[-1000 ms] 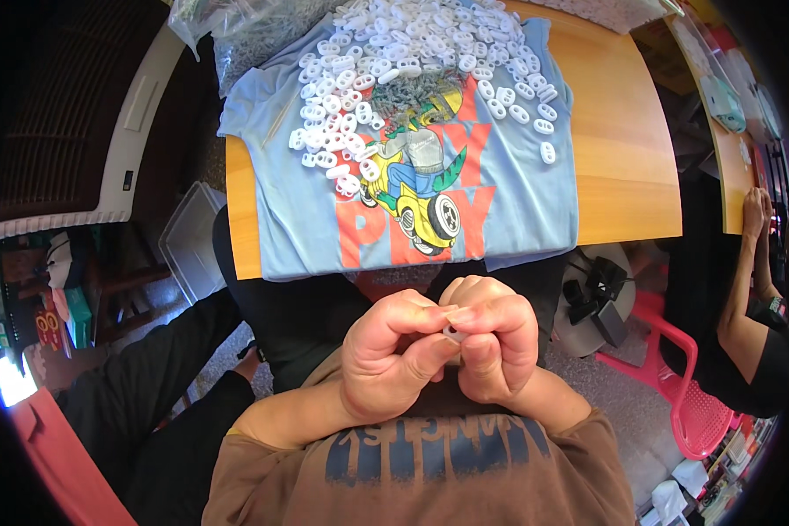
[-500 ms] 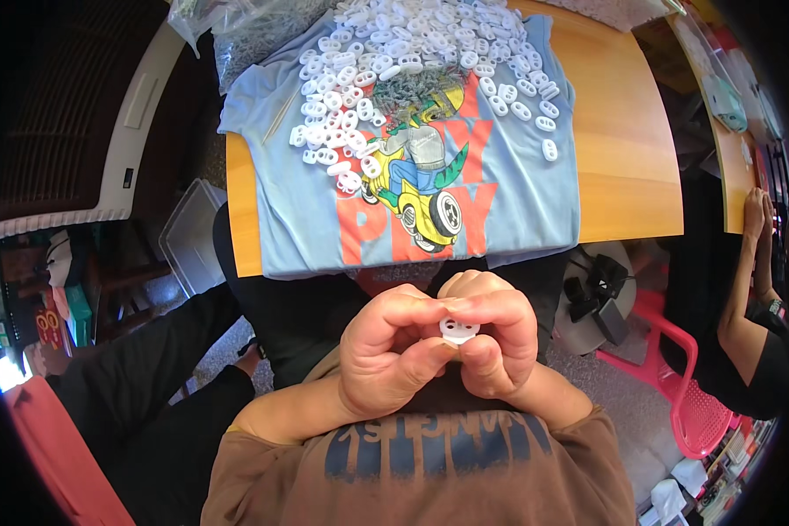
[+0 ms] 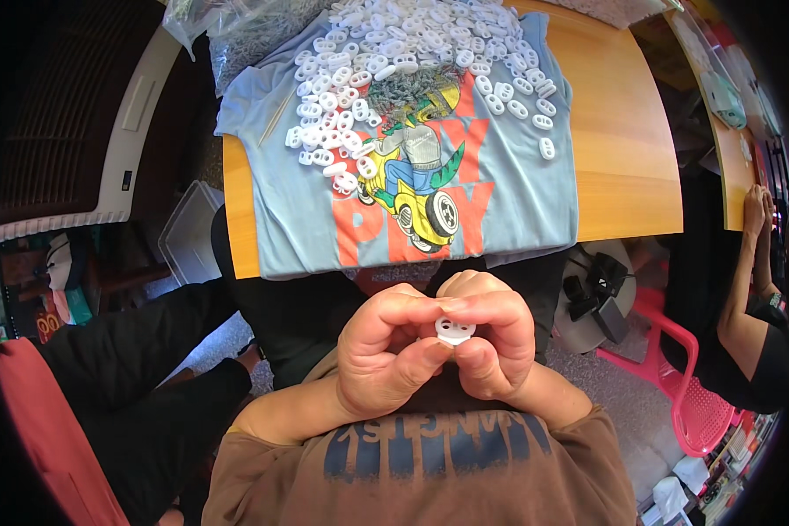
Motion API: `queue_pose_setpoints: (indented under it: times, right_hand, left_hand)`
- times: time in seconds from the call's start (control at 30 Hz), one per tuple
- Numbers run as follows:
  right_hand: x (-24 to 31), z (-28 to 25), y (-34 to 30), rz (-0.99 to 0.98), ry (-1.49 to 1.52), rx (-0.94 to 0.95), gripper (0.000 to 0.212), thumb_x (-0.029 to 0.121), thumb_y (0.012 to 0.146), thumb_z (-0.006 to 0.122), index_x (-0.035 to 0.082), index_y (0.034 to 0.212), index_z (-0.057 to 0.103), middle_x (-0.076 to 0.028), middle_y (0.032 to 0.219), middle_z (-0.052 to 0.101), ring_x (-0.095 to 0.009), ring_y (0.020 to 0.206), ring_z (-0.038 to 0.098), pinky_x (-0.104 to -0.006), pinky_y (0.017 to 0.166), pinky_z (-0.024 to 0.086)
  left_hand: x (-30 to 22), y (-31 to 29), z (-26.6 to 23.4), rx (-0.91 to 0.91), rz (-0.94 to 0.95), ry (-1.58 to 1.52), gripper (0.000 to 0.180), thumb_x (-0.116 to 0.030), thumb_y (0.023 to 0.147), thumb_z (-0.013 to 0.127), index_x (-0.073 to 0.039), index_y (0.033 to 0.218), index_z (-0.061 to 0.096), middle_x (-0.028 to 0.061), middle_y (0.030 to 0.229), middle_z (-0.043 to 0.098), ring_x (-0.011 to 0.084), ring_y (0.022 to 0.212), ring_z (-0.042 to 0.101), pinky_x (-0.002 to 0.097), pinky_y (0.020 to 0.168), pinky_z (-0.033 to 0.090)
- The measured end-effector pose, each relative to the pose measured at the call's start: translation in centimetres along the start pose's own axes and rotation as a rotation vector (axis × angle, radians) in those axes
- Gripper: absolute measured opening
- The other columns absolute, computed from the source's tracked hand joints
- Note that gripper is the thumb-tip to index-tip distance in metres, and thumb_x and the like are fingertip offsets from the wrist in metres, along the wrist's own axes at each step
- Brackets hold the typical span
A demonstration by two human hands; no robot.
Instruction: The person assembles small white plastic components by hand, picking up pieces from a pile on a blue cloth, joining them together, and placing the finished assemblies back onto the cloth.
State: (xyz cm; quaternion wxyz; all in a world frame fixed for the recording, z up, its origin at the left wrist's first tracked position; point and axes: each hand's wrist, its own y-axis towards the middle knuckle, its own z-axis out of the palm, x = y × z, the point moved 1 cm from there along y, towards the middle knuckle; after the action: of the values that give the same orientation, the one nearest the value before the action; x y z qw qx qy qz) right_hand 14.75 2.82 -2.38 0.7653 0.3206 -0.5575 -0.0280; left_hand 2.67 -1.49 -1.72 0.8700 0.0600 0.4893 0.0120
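Observation:
Close to my brown shirt, in front of the table edge, my left hand point(image 3: 386, 351) and my right hand point(image 3: 500, 342) pinch one white two-hole cord lock point(image 3: 454, 329) together. Thumbs press from below and index fingers from above, with the two dark holes facing up between them. On the table lies a blue printed T-shirt point(image 3: 298, 228), bearing many loose white cord-lock pieces point(image 3: 333, 105). A heap of small grey metal springs point(image 3: 416, 92) sits amid these pieces. Whether a spring is inside the held lock is hidden.
A clear plastic bag point(image 3: 259, 44) of grey parts stands at the back left, near thin sticks point(image 3: 279, 118). The wooden table point(image 3: 627, 167) extends right. A pink chair point(image 3: 697, 403) and another person's arm point(image 3: 741, 302) are at the right; another person's dark-trousered leg point(image 3: 149, 351) is at left.
My hands keep their grip on the cord lock and have shifted only slightly left. The table scene has slid a little within the view. The person at left has moved slightly.

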Motion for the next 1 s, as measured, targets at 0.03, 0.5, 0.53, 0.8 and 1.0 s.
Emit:
queue_pose_setpoints:
  times: [0.03, 0.5, 0.53, 0.8, 1.0]
  right_hand:
    - [0.0, 0.0, -0.2, 0.008, -0.003, -0.004, 0.027, 0.013, 0.087, 0.055, -0.002, 0.109, 0.050, -0.010, 0.083, 0.057, -0.017, 0.065, 0.050, -0.0285, 0.058, 0.041]
    - [-0.5, 0.4, 1.4, 0.000, 0.026, -0.005, 0.026, 0.010, 0.086, 0.054, 0.000, 0.111, 0.050, -0.008, 0.080, 0.053, -0.017, 0.066, 0.049, -0.0294, 0.060, 0.040]
    - [-0.4, 0.7, 1.2, 0.042, 0.045, -0.028, 0.027, 0.014, 0.088, 0.052, 0.000, 0.111, 0.050, -0.008, 0.080, 0.052, -0.017, 0.066, 0.049, -0.0293, 0.061, 0.039]
    - [-0.1, 1.8, -0.2, 0.236, 0.134, -0.140, 0.030, 0.030, 0.092, 0.048, 0.002, 0.103, 0.046, -0.007, 0.098, 0.047, -0.014, 0.086, 0.048, -0.0263, 0.076, 0.039]
    - [-1.0, 2.4, 0.1, 0.214, 0.199, -0.024, 0.030, 0.031, 0.093, 0.045, 0.002, 0.101, 0.047, -0.004, 0.087, 0.048, -0.007, 0.062, 0.046, -0.0181, 0.051, 0.036]
  left_hand:
    - [0.1, -0.1, 0.0, 0.000, -0.006, 0.004, 0.026, -0.013, 0.086, 0.060, -0.003, 0.107, 0.049, 0.0068, 0.093, 0.051, 0.0102, 0.071, 0.052, 0.0192, 0.052, 0.041]
    - [-0.9, 0.8, -0.5, 0.009, -0.035, -0.044, 0.025, -0.003, 0.087, 0.056, -0.003, 0.110, 0.048, 0.0047, 0.093, 0.050, 0.0096, 0.081, 0.052, 0.0217, 0.068, 0.045]
    - [-0.9, 0.6, -0.7, 0.008, -0.051, 0.008, 0.023, -0.002, 0.088, 0.053, -0.003, 0.110, 0.048, 0.0051, 0.096, 0.051, 0.0095, 0.084, 0.053, 0.0218, 0.070, 0.045]
    - [-0.7, 0.0, 0.6, -0.203, -0.065, 0.087, 0.019, -0.006, 0.089, 0.052, -0.005, 0.108, 0.051, -0.0011, 0.095, 0.055, 0.0036, 0.085, 0.052, 0.0191, 0.072, 0.045]
    - [-2.4, -1.3, 1.4, -0.297, -0.135, 0.139, 0.023, -0.016, 0.092, 0.051, -0.006, 0.112, 0.051, -0.0040, 0.083, 0.052, 0.0011, 0.064, 0.043, 0.0158, 0.055, 0.037]
